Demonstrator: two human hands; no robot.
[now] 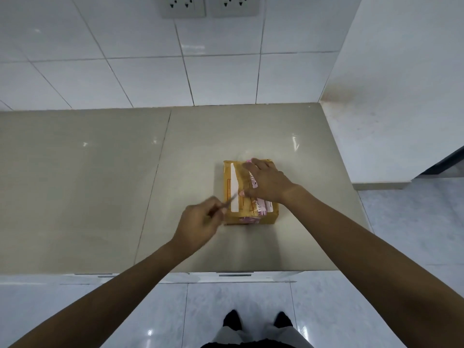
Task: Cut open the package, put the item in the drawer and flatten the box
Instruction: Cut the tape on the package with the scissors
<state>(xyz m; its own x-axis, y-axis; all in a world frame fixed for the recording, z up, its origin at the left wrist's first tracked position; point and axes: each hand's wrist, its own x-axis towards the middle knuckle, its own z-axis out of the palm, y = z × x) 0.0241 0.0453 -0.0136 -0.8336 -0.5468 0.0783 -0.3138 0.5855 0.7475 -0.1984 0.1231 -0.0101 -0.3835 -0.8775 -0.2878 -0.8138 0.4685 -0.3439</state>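
Box (251, 193) lies flat on the beige surface (100, 184), right of the middle and nearer the front edge than the tiled wall (125, 71). It is brown cardboard, closed, with a white strip along its left top face and pink-and-white labels toward its right side and front edge.

In the head view, the right hand (267, 180) rests palm down on top of the box, fingers spread and fairly straight, reaching toward the far edge while the thumb points left across the lid. It presses the box rather than grasping it. The right forearm comes in from the lower right, stretched diagonally over the front edge of the surface.

The left hand (199, 226) sits just left of the box's near left corner, fingers curled round a thin blade (229, 200) whose tip points up and right onto the left part of the box top, at the white strip. The blade is blurred, so its kind cannot be told. The left forearm rises from the lower left, crossing the front edge.

Two sockets (209, 6) sit high on the wall. Below the surface edge, glossy floor tiles (251, 297) and the person's dark shoes (257, 320) show.
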